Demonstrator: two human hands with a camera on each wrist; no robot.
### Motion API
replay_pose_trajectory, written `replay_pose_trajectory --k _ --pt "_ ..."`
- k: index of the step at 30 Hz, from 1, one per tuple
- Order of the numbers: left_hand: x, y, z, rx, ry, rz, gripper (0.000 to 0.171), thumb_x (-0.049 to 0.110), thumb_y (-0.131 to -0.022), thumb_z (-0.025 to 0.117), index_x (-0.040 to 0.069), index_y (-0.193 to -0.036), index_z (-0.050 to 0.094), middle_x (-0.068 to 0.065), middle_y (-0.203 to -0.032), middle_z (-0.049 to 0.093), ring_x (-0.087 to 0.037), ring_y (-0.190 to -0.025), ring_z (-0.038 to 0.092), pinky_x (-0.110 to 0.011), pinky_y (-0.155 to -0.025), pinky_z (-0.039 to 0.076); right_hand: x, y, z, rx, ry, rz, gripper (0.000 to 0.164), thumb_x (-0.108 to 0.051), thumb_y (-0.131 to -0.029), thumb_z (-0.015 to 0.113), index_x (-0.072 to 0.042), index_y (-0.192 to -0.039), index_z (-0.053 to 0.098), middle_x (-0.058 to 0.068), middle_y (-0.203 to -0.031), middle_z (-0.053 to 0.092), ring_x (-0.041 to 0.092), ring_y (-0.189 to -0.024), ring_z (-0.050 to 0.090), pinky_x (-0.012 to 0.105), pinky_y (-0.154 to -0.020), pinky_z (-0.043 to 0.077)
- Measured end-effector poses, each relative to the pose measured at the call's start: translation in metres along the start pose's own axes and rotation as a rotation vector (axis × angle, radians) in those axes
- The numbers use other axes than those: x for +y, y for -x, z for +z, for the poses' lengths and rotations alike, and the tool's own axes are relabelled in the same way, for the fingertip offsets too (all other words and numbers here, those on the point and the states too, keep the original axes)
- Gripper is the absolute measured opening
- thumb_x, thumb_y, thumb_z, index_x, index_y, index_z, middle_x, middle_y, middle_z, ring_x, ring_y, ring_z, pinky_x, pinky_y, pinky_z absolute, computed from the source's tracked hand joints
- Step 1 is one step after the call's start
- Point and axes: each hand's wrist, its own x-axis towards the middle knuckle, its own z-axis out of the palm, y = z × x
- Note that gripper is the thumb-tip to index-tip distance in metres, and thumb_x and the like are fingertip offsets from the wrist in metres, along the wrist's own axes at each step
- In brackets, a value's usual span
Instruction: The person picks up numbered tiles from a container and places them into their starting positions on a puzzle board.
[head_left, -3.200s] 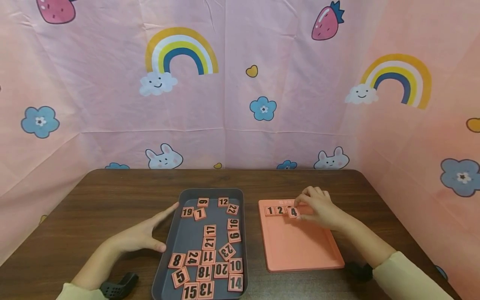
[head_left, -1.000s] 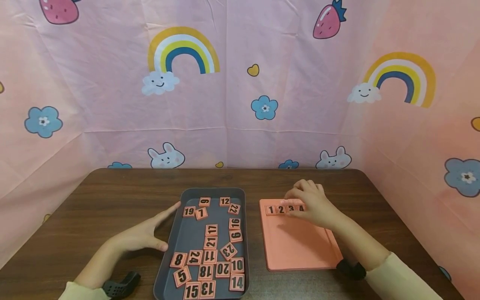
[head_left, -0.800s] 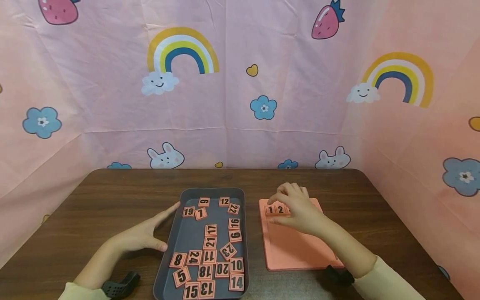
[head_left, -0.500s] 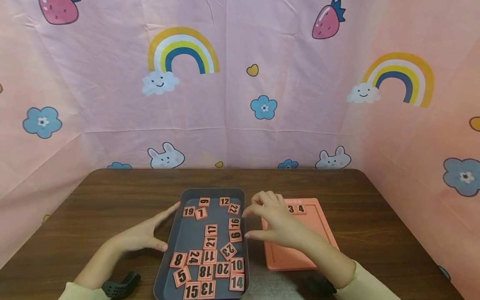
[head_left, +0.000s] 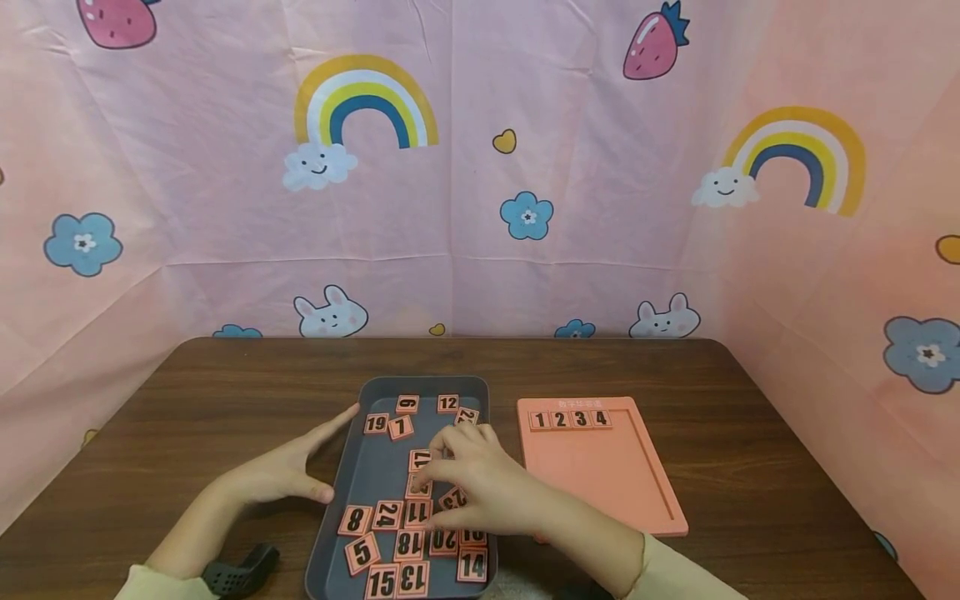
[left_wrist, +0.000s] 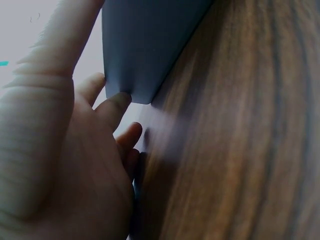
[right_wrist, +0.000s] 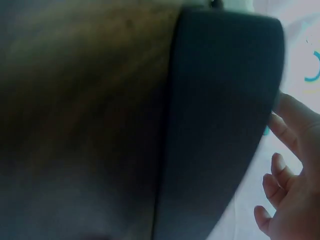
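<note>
A grey tray (head_left: 372, 463) on the table holds several pink number tiles, such as the 5 tile (head_left: 363, 552) and the 8 tile (head_left: 355, 521). My left hand (head_left: 272, 477) rests its thumb and fingertips along the tray's left side; in the left wrist view its fingers touch the tray's outer wall (left_wrist: 145, 45). Over the tray's middle, my right hand (head_left: 491, 483) has loosely bent fingers, thumb and index apart, with no tile seen between them. It partly covers the 21 tile (head_left: 419, 486) and 23 tile (head_left: 452, 498), and hides others.
To the tray's right lies a pink board (head_left: 592, 475) with a raised rim. The 1 tile (head_left: 540, 420), 2 tile (head_left: 560, 420), 3 tile (head_left: 581, 419) and 4 tile (head_left: 602, 418) stand in a row along its top. A printed cloth (head_left: 450, 208) hangs behind the table (head_left: 247, 392).
My right hand lowered the 4 tile beside the 3 tile, let go, then moved left from the board to over the tray. My left hand has stayed at the tray's side.
</note>
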Motion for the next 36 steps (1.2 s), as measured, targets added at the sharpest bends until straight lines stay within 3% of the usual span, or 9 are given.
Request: replay_pose_trajectory --k 2,12,20,30,36 --pt "0.000 0.000 0.000 -0.001 -0.004 0.005 0.103 0.040 -0.080 0.076 0.023 -0.156 0.009 -0.017 -0.158 0.010 -0.049 -0.138 0.008 -0.077 -0.094 0.012 -0.003 -0.004 0.006 -0.015 0.002 -0.015 0.035 -0.043 -0.079 0.077 -0.029 -0.110 0.068 -0.010 -0.108 0.043 0.007 -0.100 0.036 0.034 -0.091 0.028" --pt "0.001 0.000 -0.002 0.001 -0.022 -0.004 0.101 0.039 -0.081 0.075 0.025 -0.156 0.009 -0.017 -0.158 0.010 -0.050 -0.137 0.009 -0.077 -0.093 0.015 -0.011 -0.024 0.025 -0.122 0.019 -0.059 0.036 -0.048 -0.080 0.074 -0.033 -0.111 0.069 -0.013 -0.095 0.036 0.005 -0.086 0.030 0.023 -0.074 0.022" --pt "0.000 0.001 -0.003 0.008 -0.040 -0.021 0.101 0.041 -0.081 0.076 0.027 -0.155 0.009 -0.020 -0.157 0.011 -0.053 -0.136 0.011 -0.078 -0.092 0.017 -0.008 -0.033 0.037 -0.187 -0.008 -0.063 0.032 -0.046 -0.081 0.074 -0.032 -0.110 0.069 -0.013 -0.093 0.036 0.004 -0.086 0.030 0.020 -0.075 0.022" --pt "0.000 0.000 0.001 0.003 -0.028 0.013 0.102 0.041 -0.081 0.075 0.025 -0.156 0.008 -0.018 -0.158 0.009 -0.051 -0.137 0.009 -0.078 -0.092 0.017 -0.014 -0.045 0.043 -0.287 0.133 -0.061 0.031 -0.051 -0.082 0.071 -0.038 -0.110 0.068 -0.015 -0.091 0.035 0.004 -0.083 0.028 0.020 -0.073 0.020" --pt "0.000 0.001 0.001 0.016 -0.034 0.005 0.102 0.041 -0.081 0.076 0.026 -0.156 0.008 -0.018 -0.157 0.011 -0.051 -0.136 0.011 -0.078 -0.091 0.019 -0.013 -0.051 0.051 -0.311 0.143 -0.068 0.030 -0.053 -0.081 0.071 -0.039 -0.107 0.068 -0.016 -0.095 0.037 0.003 -0.085 0.030 0.021 -0.072 0.022"
